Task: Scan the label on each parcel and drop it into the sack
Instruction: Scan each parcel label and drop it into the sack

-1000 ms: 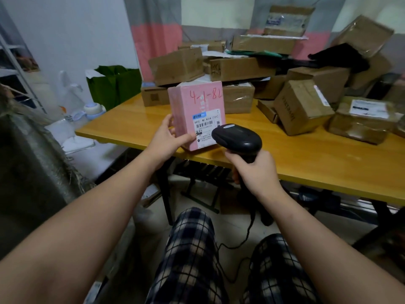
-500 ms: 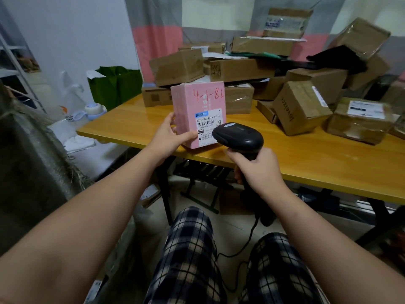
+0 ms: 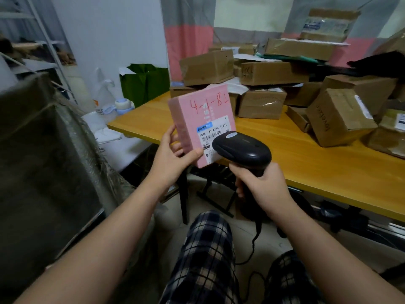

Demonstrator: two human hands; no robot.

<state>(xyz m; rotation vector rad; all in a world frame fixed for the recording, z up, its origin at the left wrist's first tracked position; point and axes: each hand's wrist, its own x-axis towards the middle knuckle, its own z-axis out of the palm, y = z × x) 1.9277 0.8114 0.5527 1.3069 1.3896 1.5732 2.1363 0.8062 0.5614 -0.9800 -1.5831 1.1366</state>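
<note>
- The left hand (image 3: 173,159) gripped the pink parcel (image 3: 203,115) at its lower left corner, thumb on the front, holding it in the air before the desk (image 3: 306,163).
- The right hand (image 3: 265,189) was wrapped round the black scanner (image 3: 243,150) handle.
- Since a second earlier, the scanner head had closed in on the white label (image 3: 213,132), now hiding its lower right part.
- The scan was probably under way; the drop into the sack (image 3: 43,161) on the left remained, and the cardboard parcels (image 3: 263,104) waited.
</note>
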